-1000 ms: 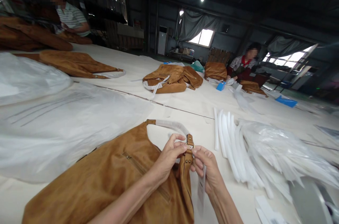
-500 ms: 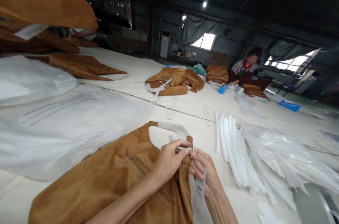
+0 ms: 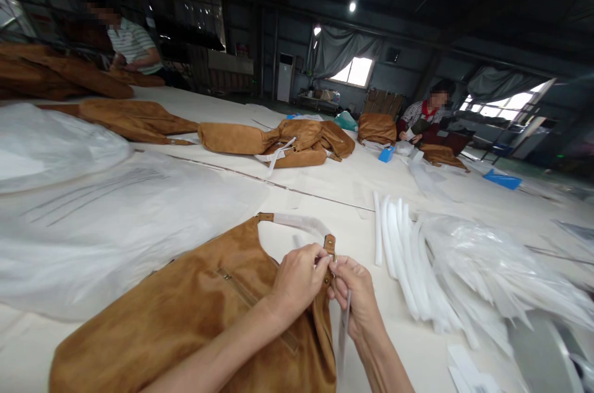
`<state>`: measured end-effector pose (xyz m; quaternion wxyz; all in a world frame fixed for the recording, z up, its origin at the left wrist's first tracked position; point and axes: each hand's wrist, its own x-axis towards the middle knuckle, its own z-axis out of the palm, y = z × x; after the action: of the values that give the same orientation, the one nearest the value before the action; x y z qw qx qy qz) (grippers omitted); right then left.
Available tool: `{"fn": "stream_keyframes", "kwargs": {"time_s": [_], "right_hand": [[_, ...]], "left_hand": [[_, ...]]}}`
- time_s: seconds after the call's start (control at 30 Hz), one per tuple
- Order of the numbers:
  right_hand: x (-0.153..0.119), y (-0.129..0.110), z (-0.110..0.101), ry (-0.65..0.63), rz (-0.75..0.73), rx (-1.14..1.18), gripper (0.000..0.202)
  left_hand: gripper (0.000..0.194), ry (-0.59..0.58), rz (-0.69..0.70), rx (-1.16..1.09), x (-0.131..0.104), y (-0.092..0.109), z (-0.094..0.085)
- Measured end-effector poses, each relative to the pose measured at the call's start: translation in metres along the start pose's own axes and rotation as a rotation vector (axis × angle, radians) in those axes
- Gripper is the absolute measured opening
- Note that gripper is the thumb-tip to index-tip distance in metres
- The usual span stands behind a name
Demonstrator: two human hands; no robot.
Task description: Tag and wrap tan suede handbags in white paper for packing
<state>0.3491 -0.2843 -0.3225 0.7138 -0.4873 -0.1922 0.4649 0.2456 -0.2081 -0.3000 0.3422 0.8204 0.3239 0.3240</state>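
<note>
A tan leather bag (image 3: 185,312) lies on the white table in front of me, with zipped pockets on its near side. Its strap (image 3: 301,221), wrapped in pale film, loops over the far edge. My left hand (image 3: 299,278) is closed in a pinch at the metal ring (image 3: 333,257) where strap and bag join. From the other side, my right hand (image 3: 358,291) pinches the same ring, its fingertips against the left ones. A white tag strip (image 3: 344,331) hangs below the right hand. My fingers partly hide the ring.
White foam tubes (image 3: 399,250) and clear plastic bags (image 3: 492,250) lie to the right. Plastic sheeting (image 3: 116,226) covers the left. More tan bags (image 3: 301,139) rest farther back. One person (image 3: 132,46) stands at far left, another (image 3: 424,114) at far right.
A tan bag that was raised at the upper left now lies on the table beside the other bags, uncovering a person. The tag strip has turned nearly edge-on. My hands stay at the ring.
</note>
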Motion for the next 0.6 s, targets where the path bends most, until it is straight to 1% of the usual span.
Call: {"fn": "stream_keyframes", "kwargs": {"time_s": [0.1, 0.13, 0.2, 0.27, 0.33, 0.47, 0.53, 0.6], "right_hand": [[0.001, 0.000, 0.002, 0.021, -0.033, -0.022, 0.029], [0.001, -0.001, 0.002, 0.013, -0.040, -0.028, 0.029], [0.001, -0.005, 0.000, -0.043, -0.041, -0.051, 0.028], [-0.001, -0.010, -0.006, -0.126, -0.017, -0.058, 0.031], [-0.004, -0.015, -0.014, -0.196, 0.024, -0.032, 0.038], [-0.009, -0.019, -0.033, -0.284, 0.081, -0.008, 0.055], [-0.010, -0.021, -0.040, -0.300, 0.096, -0.049, 0.067], [-0.008, -0.023, -0.045, -0.291, 0.103, -0.111, 0.074]], "left_hand": [[0.015, 0.027, -0.005, 0.056, 0.003, 0.005, 0.000], [0.014, 0.034, -0.004, 0.058, 0.003, 0.005, 0.001], [0.012, 0.040, -0.016, 0.029, 0.004, 0.003, 0.001], [0.009, 0.028, -0.049, -0.067, 0.005, -0.001, 0.002], [0.011, 0.027, -0.073, -0.190, 0.008, -0.005, 0.003], [0.015, 0.081, -0.094, -0.342, 0.016, -0.008, 0.001], [0.017, 0.039, -0.146, -0.417, 0.021, -0.006, -0.001], [0.019, -0.044, -0.213, -0.492, 0.025, -0.002, -0.005]]}}
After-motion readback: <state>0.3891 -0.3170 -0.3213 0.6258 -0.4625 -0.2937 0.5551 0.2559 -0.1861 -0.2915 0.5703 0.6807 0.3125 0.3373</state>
